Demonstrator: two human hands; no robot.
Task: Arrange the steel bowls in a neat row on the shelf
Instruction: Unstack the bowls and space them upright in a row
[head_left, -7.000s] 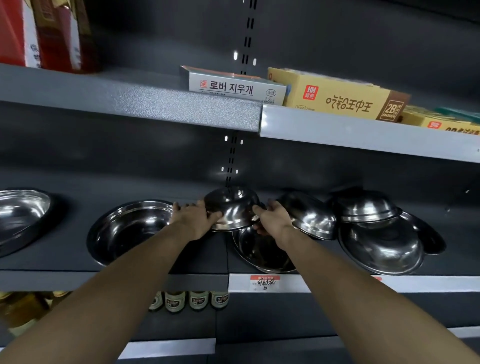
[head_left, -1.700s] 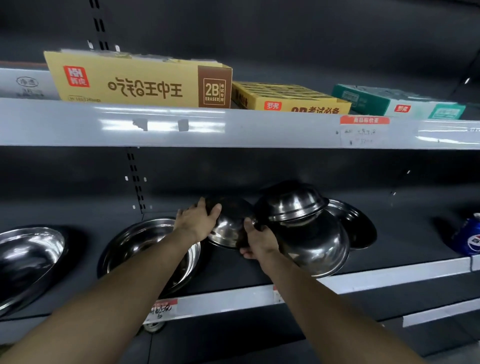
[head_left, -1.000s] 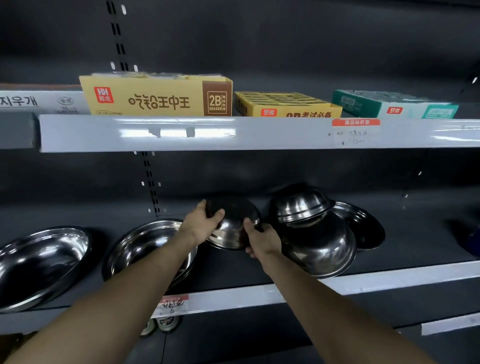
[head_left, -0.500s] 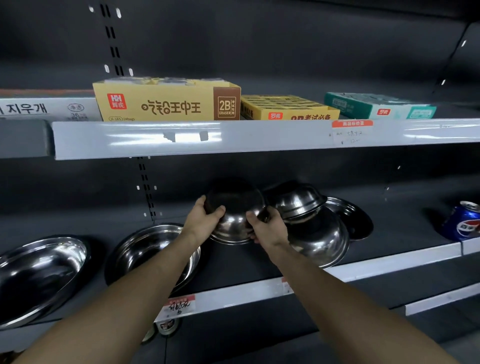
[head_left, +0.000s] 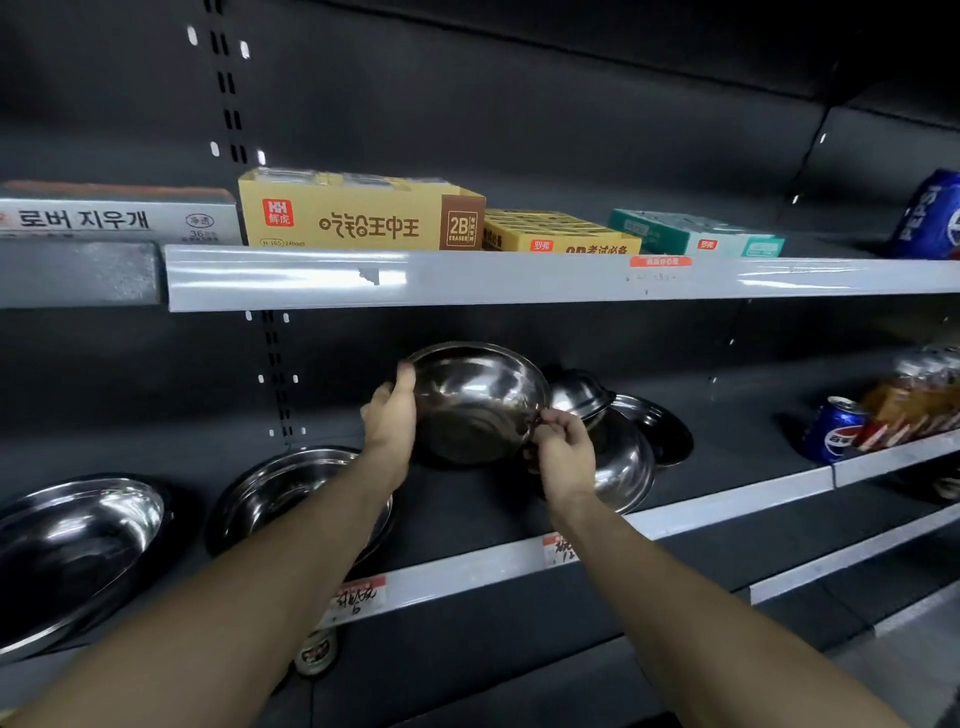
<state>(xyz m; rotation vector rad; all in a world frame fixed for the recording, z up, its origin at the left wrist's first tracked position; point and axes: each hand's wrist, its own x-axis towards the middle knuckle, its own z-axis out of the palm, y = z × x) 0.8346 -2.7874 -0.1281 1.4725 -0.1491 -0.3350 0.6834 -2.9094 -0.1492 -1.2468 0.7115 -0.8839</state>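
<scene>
A: Start nearest the camera. What sits in front of the held bowl?

B: The shelf lip (head_left: 467, 564), with a handwritten price tag (head_left: 356, 597) on it. Just behind the lip, to the left of the held bowl, two wide steel bowls rest open side up: the near-left bowl (head_left: 283, 499) and, further left, the far-left bowl (head_left: 72, 540).

A: And the held bowl itself?

B: The held bowl (head_left: 475, 402) is lifted clear of the shelf floor and tipped so its hollow faces the camera. The left hand (head_left: 392, 415) is wrapped on its left rim, thumb over the top edge. The right hand (head_left: 563, 449) pinches the lower right rim. Both are closed on that one bowl.

A: Which way must it go?

B: I judge it goes down and slightly forward. The bare stretch of shelf lies directly below the held bowl, between the near-left bowl and the pile on the right. Neither hand is clearly nearer; the gap sits under both.

A: What is the pile?

B: Just right of the held bowl and behind the right hand: a large tilted bowl (head_left: 623, 467), a small upturned bowl (head_left: 579, 397) on top of it, and a flat dish (head_left: 660, 428) leaning behind. They touch each other, so they are not yet in the row.

A: Anything beyond?

B: Further right of the held bowl, well apart, a cola can (head_left: 834, 428) stands on the next shelf section. Above, cartons line the upper shelf (head_left: 519, 278).
</scene>
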